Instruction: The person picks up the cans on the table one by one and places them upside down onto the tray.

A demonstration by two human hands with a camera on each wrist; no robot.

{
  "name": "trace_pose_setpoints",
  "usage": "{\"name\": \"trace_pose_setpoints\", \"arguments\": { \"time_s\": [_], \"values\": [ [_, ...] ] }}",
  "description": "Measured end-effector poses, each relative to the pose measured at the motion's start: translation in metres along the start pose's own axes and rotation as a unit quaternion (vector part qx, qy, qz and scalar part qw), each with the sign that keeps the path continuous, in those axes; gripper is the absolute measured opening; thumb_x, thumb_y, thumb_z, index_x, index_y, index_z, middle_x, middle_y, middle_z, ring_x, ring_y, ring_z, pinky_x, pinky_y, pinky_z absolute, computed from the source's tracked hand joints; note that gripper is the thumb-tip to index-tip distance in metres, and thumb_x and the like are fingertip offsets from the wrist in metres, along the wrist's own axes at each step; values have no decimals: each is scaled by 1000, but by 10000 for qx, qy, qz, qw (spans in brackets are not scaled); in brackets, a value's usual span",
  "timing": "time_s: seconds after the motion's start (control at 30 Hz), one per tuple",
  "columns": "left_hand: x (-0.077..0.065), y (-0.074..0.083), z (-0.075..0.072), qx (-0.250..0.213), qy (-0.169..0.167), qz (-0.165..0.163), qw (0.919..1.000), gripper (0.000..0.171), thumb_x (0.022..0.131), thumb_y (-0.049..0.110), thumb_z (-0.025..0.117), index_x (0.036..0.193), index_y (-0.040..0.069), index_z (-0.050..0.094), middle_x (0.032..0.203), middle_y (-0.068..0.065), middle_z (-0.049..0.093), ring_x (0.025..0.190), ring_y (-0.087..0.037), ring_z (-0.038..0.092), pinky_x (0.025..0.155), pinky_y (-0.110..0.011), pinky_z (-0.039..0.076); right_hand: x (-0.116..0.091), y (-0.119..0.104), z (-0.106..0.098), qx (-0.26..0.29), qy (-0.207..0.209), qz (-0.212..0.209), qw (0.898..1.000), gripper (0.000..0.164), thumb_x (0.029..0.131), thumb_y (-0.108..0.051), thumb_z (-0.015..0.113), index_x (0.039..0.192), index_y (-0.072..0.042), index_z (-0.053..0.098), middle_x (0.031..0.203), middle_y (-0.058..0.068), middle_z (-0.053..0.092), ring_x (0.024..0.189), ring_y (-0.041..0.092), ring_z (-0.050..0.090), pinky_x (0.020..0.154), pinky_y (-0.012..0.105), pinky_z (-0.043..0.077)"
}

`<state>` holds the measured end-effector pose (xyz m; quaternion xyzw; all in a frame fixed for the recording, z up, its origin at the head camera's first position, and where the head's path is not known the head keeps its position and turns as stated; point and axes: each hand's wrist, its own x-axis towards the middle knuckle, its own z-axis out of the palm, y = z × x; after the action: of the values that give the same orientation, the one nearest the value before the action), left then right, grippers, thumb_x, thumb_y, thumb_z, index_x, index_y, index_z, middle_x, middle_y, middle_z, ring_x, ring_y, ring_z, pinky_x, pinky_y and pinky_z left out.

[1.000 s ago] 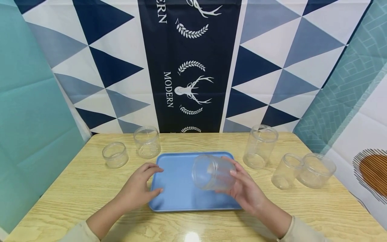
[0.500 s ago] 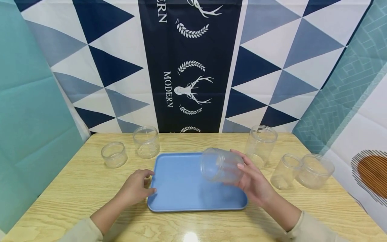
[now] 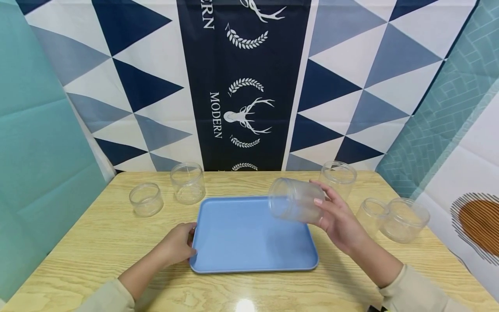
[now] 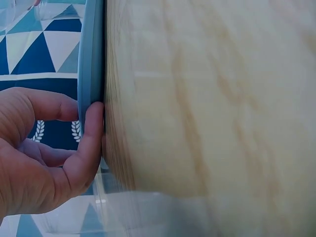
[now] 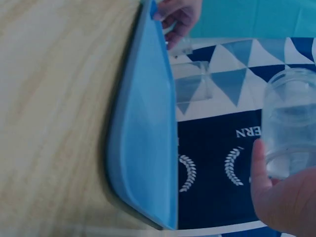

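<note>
R hand holds the clear cylindrical jar in the air, fingers & thumb curled round one end; jar lies nearly on its side, above the R end of the blue tray & apart from it, w/ a soft shadow on the tray floor. L hand is at the tray's L rim, thumb & index apparently pinching the edge; L wrist view shows them close against it, tho the index tip is partly hidden.

Handling, as a judgement: jar is prob. light, since nothing shows inside. Walls look thin & stiff; glass vs. plastic can't be told, so treat as breakable. Smooth, likely slippery if fingers are damp. Best hold = round the body, thumb opp. fingers, as now; squeeze just enough to stop it rolling in the grip. What looks like a screw neck faces L, & its ridge could give extra purchase.

Tray looks rigid, shallow, prob. light too, so it may slide on the wood-grain table if knocked; a rim pinch should steady it.

Other clear jars stand on the table: short jar & mid-height jar at L; tall jar, slim jar & wide low jar at R, near the R forearm.
</note>
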<state>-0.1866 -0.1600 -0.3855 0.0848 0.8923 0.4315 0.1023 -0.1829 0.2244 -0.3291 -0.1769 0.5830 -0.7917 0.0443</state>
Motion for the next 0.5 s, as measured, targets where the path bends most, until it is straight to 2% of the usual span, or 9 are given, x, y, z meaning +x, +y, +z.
{"name": "trace_pose_setpoints", "arguments": {
  "time_s": [0.2, 0.5],
  "values": [
    [0, -1, -2, -160, -174, 235, 9994, 65, 69, -24, 61, 132, -16, 46, 89, -12, 56, 68, -22, 57, 47, -32, 55, 4, -8, 1, -519, 436, 334, 9971, 43, 100, -11, 50, 142, -20, 40, 132, 10, 40, 106, 17, 60, 84, 33, 55],
    [1, -3, -1, -198, -328, 341, 9987, 62, 71, -25, 59, 131, -17, 46, 83, -14, 55, 62, -21, 60, 46, -33, 55, 7, -8, 0, -923, 721, 576, 9915, 52, 98, -12, 56, 146, -17, 37, 134, 15, 34, 109, 17, 57, 85, 34, 54]
  ]
}}
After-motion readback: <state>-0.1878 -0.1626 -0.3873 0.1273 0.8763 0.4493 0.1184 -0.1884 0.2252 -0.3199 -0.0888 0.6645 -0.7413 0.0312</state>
